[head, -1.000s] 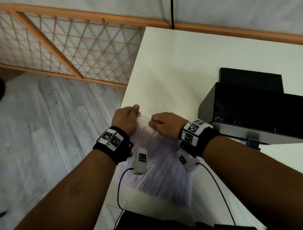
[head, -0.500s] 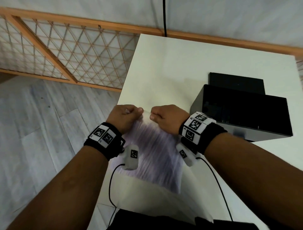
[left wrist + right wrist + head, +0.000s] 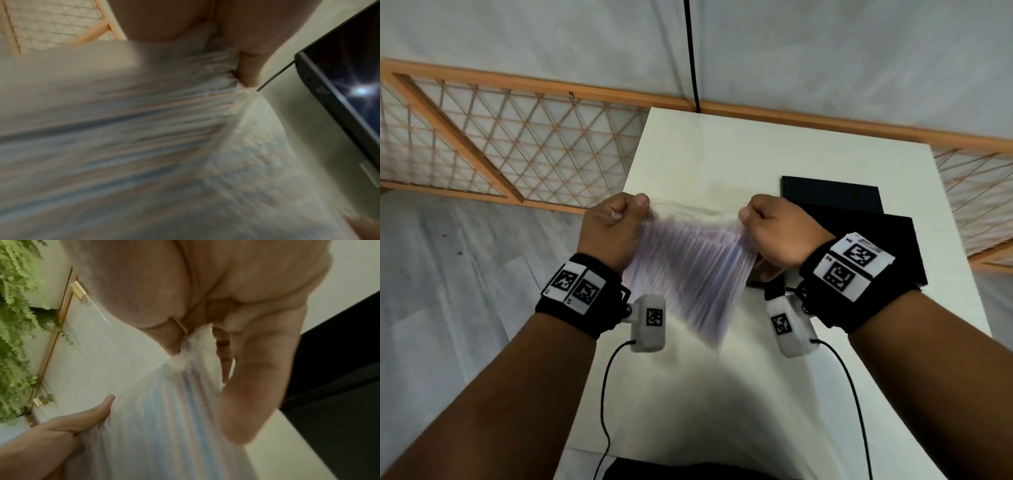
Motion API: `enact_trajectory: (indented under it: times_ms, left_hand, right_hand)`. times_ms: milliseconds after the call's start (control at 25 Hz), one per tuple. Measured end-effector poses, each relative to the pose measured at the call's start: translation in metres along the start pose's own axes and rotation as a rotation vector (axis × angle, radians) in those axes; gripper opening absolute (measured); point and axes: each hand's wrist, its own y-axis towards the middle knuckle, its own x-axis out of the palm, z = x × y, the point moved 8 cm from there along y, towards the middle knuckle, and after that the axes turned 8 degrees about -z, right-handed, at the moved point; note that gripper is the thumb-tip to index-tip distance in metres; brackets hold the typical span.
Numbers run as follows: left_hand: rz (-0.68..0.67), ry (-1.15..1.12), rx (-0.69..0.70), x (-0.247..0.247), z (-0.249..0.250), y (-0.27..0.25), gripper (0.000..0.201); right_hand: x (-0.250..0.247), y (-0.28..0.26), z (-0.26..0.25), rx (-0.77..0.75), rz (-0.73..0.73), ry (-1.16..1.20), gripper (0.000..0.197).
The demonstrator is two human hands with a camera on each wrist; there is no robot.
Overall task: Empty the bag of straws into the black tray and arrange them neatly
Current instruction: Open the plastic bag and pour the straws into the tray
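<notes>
Left hand: your left hand (image 3: 608, 230) was fisted on the left top corner of the bag of straws (image 3: 690, 270), thumb and curled fingers clamped on the film; the left wrist view showed film bunched under a fingertip.
Bag: it hung in the air between your two fists, above the white table (image 3: 722, 154), its top edge stretched taut from 9 o'clock to 3 o'clock. Whether the mouth had already parted, the blur hid.
Straws: the straws (image 3: 698, 291) ran with their long axis from 12 o'clock down toward 6 o'clock, at right angles to your pull, their lower ends toward your body.
Right hand: your right hand (image 3: 774, 233) gripped the right top corner the same way, the film gathered into a twist between curled fingers (image 3: 242, 386).
Black tray: the black tray (image 3: 876, 246) sat on the table at 3 o'clock of the bag, just beyond your right fist, so your right hand was the nearer one.
Judgement: the pour would likely need the bag carried toward 3 o'clock and the mouth tipped down.
</notes>
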Motion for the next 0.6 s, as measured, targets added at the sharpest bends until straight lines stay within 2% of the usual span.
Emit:
enact_trajectory:
  times_ms: [80, 160, 280, 320, 440, 520, 600]
  left_hand:
    - [0.053, -0.015, -0.017, 0.005, 0.001, -0.003, 0.030]
    - [0.106, -0.094, -0.085, 0.007, -0.008, -0.008, 0.030]
    - [0.200, -0.251, -0.280, 0.006, -0.019, -0.019, 0.025]
    - [0.206, -0.315, -0.384, 0.008, -0.025, -0.024, 0.034]
    - [0.110, -0.604, -0.703, 0.024, -0.042, -0.037, 0.059]
    - [0.045, -0.792, -0.779, 0.034, -0.049, -0.038, 0.064]
    - [-0.006, -0.873, -0.780, 0.041, -0.049, -0.036, 0.064]
  right_hand:
    - [-0.002, -0.002, 0.000, 0.011, 0.018, 0.166, 0.034]
    - [0.004, -0.003, 0.004, 0.060, 0.009, 0.447, 0.032]
    - [0.009, 0.001, 0.006, 0.057, 0.043, 0.617, 0.029]
    - [0.010, 0.003, 0.005, 0.038, 0.045, 0.643, 0.029]
    - [0.016, 0.010, 0.001, 0.000, 0.013, 0.666, 0.033]
    - [0.017, 0.011, -0.007, -0.064, -0.004, 0.644, 0.032]
    - [0.015, 0.011, -0.017, -0.132, -0.023, 0.660, 0.033]
